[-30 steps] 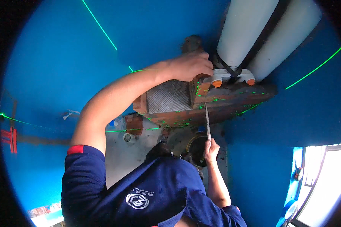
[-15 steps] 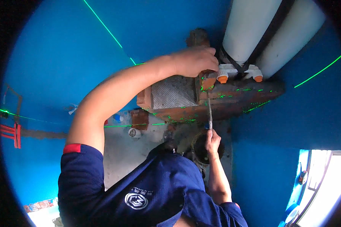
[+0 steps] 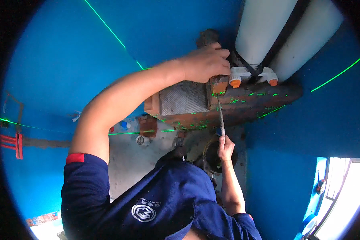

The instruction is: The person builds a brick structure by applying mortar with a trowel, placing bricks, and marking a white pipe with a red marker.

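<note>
My left hand (image 3: 210, 65) reaches across and rests over a reddish brick (image 3: 219, 85) on the low brick wall (image 3: 248, 105), its fingers bent over the brick's top. My right hand (image 3: 225, 149) is closed around the handle of a trowel (image 3: 221, 116). The blade is seen nearly edge-on, and its tip meets the lower front edge of that brick. Left of the brick, a grey panel with combed ridges (image 3: 184, 97) is set within the brickwork. My left palm hides part of the brick's top.
Two thick white pipes (image 3: 264, 32) rise behind the wall, beside white fittings with orange caps (image 3: 236, 83). A dark round bucket (image 3: 214, 160) stands on the floor below my right hand. Blue walls (image 3: 60, 80) surround me, crossed by green laser lines. A white pipe stub (image 3: 142, 140) sits on the floor.
The fingers of my left hand have lifted and spread slightly over the brick. The trowel has tilted a little, its tip moving slightly left and up.
</note>
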The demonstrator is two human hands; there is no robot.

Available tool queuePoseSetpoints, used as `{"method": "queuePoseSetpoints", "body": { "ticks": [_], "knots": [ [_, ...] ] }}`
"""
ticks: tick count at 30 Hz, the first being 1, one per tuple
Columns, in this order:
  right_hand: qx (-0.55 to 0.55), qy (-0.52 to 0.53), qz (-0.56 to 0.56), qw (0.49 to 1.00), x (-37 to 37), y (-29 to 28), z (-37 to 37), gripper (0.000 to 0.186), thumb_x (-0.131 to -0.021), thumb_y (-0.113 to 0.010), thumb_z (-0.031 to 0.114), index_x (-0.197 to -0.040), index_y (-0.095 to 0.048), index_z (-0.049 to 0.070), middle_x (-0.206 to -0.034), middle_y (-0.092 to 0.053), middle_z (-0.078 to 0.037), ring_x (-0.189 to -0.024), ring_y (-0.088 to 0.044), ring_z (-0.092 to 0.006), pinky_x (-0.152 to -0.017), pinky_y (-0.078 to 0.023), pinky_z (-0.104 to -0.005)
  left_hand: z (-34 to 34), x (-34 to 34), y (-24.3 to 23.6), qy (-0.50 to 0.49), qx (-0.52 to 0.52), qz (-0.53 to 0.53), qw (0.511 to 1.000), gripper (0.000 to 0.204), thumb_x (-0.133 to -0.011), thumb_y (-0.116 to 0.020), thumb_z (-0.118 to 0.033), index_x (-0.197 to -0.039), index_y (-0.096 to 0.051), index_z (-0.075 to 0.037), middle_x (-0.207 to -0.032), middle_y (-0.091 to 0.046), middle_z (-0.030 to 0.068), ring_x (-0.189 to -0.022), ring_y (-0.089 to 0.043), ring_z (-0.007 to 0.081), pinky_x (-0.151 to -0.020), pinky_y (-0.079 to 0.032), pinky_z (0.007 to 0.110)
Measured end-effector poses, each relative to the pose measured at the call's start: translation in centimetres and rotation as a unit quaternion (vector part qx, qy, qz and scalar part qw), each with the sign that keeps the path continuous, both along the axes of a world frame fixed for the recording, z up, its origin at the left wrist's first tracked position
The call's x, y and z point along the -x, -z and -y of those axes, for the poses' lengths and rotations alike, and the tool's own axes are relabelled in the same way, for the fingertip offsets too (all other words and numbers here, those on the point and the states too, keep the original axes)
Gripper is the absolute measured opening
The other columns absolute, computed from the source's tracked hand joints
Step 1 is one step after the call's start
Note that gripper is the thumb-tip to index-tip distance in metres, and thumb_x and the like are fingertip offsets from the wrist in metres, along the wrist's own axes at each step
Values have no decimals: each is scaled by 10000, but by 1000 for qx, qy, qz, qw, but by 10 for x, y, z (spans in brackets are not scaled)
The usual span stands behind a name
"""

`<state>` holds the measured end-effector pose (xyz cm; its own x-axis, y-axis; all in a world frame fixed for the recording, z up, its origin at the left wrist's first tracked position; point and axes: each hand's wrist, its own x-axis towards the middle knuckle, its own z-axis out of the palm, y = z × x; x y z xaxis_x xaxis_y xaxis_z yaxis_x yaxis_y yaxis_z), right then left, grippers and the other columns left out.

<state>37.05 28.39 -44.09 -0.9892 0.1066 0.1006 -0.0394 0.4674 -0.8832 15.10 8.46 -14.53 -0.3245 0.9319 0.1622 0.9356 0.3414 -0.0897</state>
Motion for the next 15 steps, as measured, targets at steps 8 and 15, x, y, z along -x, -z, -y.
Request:
{"method": "queuePoseSetpoints", "body": {
  "ticks": [8, 15],
  "knots": [
    [11, -10, 5, 1000, 5, 2, -7, 431, -942, -509, 386, -746, -531, 3, -638, -522, -233, -602, -537, -435, -533, -416, -435, 1, 4, 1, 17, -23, -7, 1000, 345, -677, -641, -36, -1013, -684, -95, -1070, -647, -5, -991, -500, 222, -927, -349, 400],
    [4, -3, -6, 1000, 4, 2, -7, 449, -950, -494, 396, -751, -533, -4, -645, -518, -243, -606, -514, -452, -531, -413, -438, -1, 3, 4, 25, -33, -7, 999, 349, -666, -643, -29, -1007, -684, -91, -1066, -645, 5, -997, -500, 227, -937, -347, 408]
  ]
}}
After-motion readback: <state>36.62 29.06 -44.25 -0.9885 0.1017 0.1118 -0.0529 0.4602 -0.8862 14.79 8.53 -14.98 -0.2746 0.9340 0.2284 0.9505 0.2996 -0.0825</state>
